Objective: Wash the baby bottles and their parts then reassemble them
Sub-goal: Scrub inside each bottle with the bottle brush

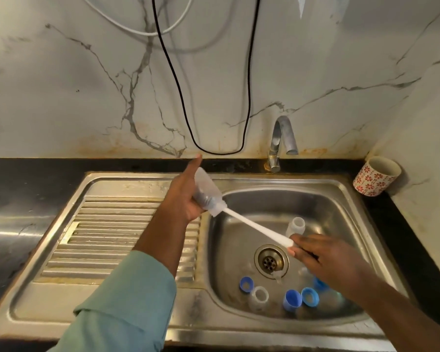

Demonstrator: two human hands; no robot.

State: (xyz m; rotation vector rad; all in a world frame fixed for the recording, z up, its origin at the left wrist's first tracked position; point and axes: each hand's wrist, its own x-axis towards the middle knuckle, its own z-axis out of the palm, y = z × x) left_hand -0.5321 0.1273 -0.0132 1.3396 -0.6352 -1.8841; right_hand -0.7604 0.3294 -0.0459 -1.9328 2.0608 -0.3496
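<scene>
My left hand [184, 194] grips a clear baby bottle [206, 189], tilted with its mouth toward the steel sink basin [341, 214]; the index finger points up. A white bottle brush [254, 227] is pushed into the bottle's mouth, and my right hand [323, 257] holds the end of its handle above the drain [271, 260]. A second clear bottle [295, 226] stands in the basin behind the brush. At the basin's front lie several blue caps and rings [292, 300] and a clear bottle [259, 298]. A clear teat [277, 275] sits by the drain.
A ribbed steel drainboard [107, 237] lies left of the basin. The tap [281, 141] stands behind the basin, with no water running. A patterned cup [376, 175] sits on the black counter at the back right. Cables [178, 85] hang on the marble wall.
</scene>
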